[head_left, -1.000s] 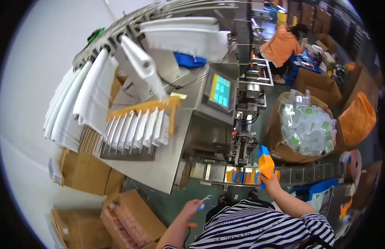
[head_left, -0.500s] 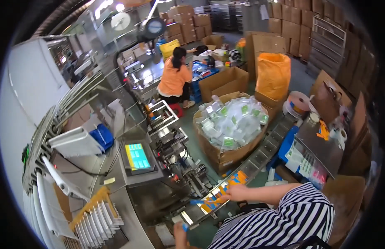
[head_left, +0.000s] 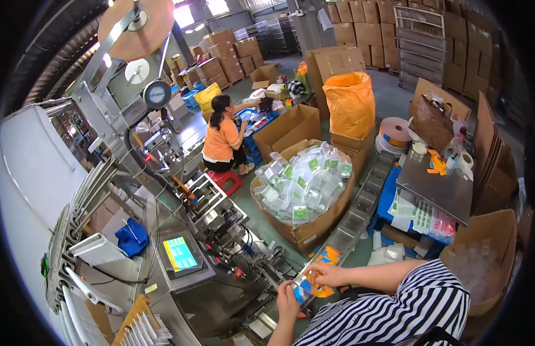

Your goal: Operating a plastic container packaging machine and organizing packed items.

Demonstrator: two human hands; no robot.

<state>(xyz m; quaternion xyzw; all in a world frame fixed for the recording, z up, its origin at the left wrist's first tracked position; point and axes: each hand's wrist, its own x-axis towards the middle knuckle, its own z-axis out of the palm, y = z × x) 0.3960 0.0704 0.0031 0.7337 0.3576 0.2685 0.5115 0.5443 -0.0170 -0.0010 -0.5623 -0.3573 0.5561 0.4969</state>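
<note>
Both hands meet at a bunch of small flat blue-and-orange packets (head_left: 302,292) over the near end of a conveyor. My left hand (head_left: 286,298) is closed at the blue side of the bunch, thumb and fingers pinching its edge. From the right, my right hand (head_left: 329,275) curls its fingers over the orange part. Its fingertips are partly hidden among the packets. Just beyond, a few more orange packets (head_left: 330,254) lie on the segmented metal conveyor (head_left: 366,195).
A large carton (head_left: 306,235) full of clear plastic packs with green labels stands beyond the conveyor. Left of it are a machine (head_left: 233,254) and a lit touchscreen (head_left: 180,254). A metal-topped table (head_left: 437,187) stands right. A person in orange (head_left: 222,141) sits farther back.
My left hand has risen from the lower edge to the packets, beside my right hand. The bunch now sits between both hands. The view has shifted, showing more at the top.
</note>
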